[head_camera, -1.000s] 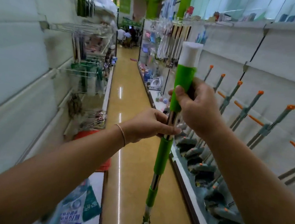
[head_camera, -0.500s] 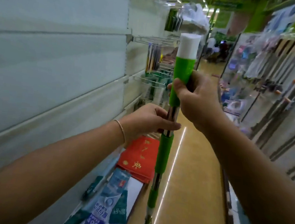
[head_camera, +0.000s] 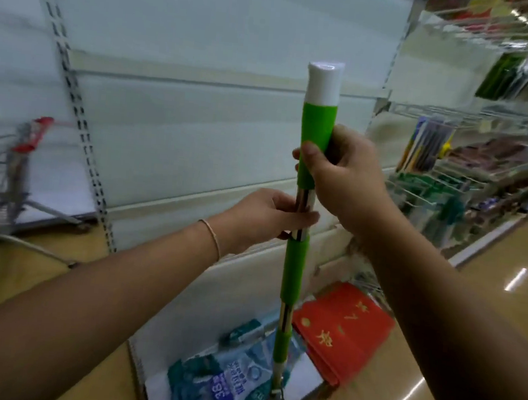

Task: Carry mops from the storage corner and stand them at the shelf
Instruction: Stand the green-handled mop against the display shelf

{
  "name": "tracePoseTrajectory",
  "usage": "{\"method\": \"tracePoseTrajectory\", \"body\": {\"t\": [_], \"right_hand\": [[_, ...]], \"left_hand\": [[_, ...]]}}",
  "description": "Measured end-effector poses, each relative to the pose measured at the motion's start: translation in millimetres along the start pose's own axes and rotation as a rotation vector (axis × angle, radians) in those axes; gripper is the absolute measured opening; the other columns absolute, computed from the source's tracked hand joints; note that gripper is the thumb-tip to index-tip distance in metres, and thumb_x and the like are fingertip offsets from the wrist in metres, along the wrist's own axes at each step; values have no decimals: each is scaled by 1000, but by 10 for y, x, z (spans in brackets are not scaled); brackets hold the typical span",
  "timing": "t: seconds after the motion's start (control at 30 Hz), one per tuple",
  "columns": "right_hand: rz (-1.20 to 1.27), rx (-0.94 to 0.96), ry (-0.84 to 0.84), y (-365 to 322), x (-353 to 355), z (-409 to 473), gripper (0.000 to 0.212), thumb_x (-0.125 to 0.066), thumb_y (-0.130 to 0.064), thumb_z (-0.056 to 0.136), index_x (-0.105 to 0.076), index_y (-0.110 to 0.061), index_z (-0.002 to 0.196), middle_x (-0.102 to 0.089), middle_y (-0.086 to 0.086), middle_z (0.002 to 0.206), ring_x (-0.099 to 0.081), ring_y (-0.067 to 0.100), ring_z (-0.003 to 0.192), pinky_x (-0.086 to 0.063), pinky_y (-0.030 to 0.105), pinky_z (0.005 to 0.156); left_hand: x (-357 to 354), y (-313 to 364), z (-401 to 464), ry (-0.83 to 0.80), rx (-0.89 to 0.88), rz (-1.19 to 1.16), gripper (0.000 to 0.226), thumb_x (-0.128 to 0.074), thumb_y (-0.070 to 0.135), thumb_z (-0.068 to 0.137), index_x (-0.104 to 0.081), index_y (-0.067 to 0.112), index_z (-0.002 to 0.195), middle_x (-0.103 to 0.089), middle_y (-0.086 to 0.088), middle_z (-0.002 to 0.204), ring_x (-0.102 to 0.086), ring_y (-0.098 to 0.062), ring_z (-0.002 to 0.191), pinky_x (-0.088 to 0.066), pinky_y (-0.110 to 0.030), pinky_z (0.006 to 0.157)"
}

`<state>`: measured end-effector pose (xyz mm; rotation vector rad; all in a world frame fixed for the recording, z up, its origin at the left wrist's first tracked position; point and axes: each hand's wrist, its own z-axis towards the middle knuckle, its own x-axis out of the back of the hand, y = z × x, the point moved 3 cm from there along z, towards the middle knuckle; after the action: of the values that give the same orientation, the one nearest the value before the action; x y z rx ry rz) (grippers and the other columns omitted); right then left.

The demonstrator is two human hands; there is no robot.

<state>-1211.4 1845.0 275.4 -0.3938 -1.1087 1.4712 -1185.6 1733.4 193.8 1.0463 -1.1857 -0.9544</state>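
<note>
Head view, a shop aisle: a person carries a green mop point(head_camera: 295, 266) upright in front of the pale shelf wall point(head_camera: 173, 121), both hands clamped on its handle. Its long axis runs almost vertical, white cap at the top and the green head just visible at the bottom edge of the view, low over the shelf's white base board point(head_camera: 303, 377). The right hand point(head_camera: 344, 178) wraps the upper green grip, thumb laid across its front, just under the white cap. The left hand point(head_camera: 267, 214) pinches the bare metal section directly below, so the two hands sit stacked, one just above the other, with the right higher on the pole. The shelf wall stands behind the mop, beyond both hands, its back panels facing the camera and a slotted upright point(head_camera: 73, 100) off to the left of the mop. On the base board beside the mop's lower end lie blue-green packets point(head_camera: 214, 383) and a red stack with gold lettering point(head_camera: 340, 331). A wire trolley point(head_camera: 0, 173), blurred, stands well to the left of the mop; wire racks point(head_camera: 471, 147) of goods hang to its right. Judging from these positions, standing the mop at the shelf calls for lowering its head straight down and tipping the top away from the body, guided by the higher right hand
</note>
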Motion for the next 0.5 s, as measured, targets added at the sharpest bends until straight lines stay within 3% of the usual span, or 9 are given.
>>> {"method": "tracePoseTrajectory", "body": {"t": [0.17,0.33,0.5], "right_hand": [[67,69,-127,-193,-371,182,8,-62,-15,96,-61,-12,103,-69,23,99,-70,33,88,-61,44,76],[131,102,-180,-349,-629,354,6,-61,-13,97,-60,-19,95,-71,16,96,-71,30,87,-62,42,79],[211,106,-220,-394,-854,493,4,-59,-13,98,-62,-15,101,-72,7,93,-71,25,88,-61,41,81]], "left_hand": [[473,10,-148,120,21,54,29,-68,28,89,-72,2,99,-74,-15,98,-71,-29,95,-55,-46,93],[824,58,-233,207,-10,125,30,-68,30,89,-72,1,96,-74,-15,94,-71,-29,91,-56,-46,91],[1128,77,-286,232,-28,234,33,-67,38,88,-73,6,94,-76,-8,90,-71,-26,89,-55,-46,92]]}}
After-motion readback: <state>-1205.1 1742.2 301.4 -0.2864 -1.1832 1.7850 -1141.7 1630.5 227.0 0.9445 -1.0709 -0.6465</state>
